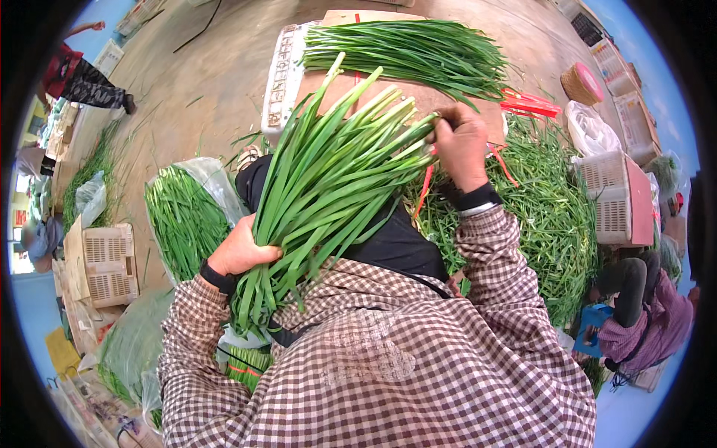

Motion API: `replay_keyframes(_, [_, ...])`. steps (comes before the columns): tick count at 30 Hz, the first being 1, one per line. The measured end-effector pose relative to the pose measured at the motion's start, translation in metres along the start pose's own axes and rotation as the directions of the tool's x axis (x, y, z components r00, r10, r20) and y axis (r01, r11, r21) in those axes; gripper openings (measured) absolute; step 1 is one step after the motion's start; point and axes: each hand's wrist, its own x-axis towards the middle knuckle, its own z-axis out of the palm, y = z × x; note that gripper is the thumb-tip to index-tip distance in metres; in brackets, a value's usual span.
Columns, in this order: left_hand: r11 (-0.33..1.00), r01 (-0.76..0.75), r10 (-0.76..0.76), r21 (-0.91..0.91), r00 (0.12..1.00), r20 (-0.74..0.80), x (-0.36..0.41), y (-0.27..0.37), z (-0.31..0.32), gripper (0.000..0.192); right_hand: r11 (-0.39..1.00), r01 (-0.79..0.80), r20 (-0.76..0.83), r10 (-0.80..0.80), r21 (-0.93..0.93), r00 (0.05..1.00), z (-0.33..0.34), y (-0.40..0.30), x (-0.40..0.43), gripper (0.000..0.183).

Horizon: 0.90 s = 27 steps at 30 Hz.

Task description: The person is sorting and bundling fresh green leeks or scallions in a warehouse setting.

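Observation:
My left hand [244,246] grips a loose bunch of flat green leaves, seemingly garlic chives [336,168], around its leafy lower part. The pale stem ends fan out up and to the right. At those ends, my right hand [460,140] pinches a few stems between thumb and fingers. Beyond the bunch, a pile of the same leaves [403,53] lies across a brown board [336,92] on a white plastic crate [280,78]. Red ties [529,103] lie at the board's right edge.
Loose leaves [549,213] heap on the floor at right, beside a crate [608,196]. A bagged bunch [187,218] stands at left, near another crate [109,266]. A co-worker [644,325] sits at far right; another person [84,78] is at upper left. A string roll [582,84] stands upper right.

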Motion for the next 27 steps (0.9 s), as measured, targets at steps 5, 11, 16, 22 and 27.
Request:
replay_keyframes(5, [1.000, 0.010, -0.010, 0.003, 1.000, -0.012, -0.003, 0.002, 0.001, 0.048, 0.903, -0.176, -0.166, 0.257, 0.392, 0.952, -0.067, 0.020, 0.023, 0.010])
replay_keyframes(11, [1.000, 0.013, -0.013, 0.014, 1.000, -0.004, -0.002, 0.007, 0.001, 0.047, 0.968, -0.126, -0.577, 0.230, 0.215, 0.784, -0.221, 0.075, 0.014, 0.017])
replay_keyframes(16, [1.000, 0.013, -0.013, 0.005, 1.000, 0.008, -0.001, 0.004, -0.001, 0.047, 0.592, -0.273, -0.309, 0.042, -0.758, 0.950, -0.316, 0.100, -0.020, 0.033])
replay_keyframes(22, [1.000, 0.016, -0.016, 0.020, 1.000, 0.014, 0.000, 0.003, -0.001, 0.047, 0.973, -0.033, 0.272, 0.096, -0.229, 0.958, -0.143, -0.008, -0.017, 0.029])
replay_keyframes(27, [0.998, 0.050, -0.048, -0.036, 0.998, 0.044, 0.002, 0.004, -0.005, 0.047, 0.773, 0.576, 0.578, -0.350, -0.266, 0.737, -0.028, -0.056, -0.004, 0.025])
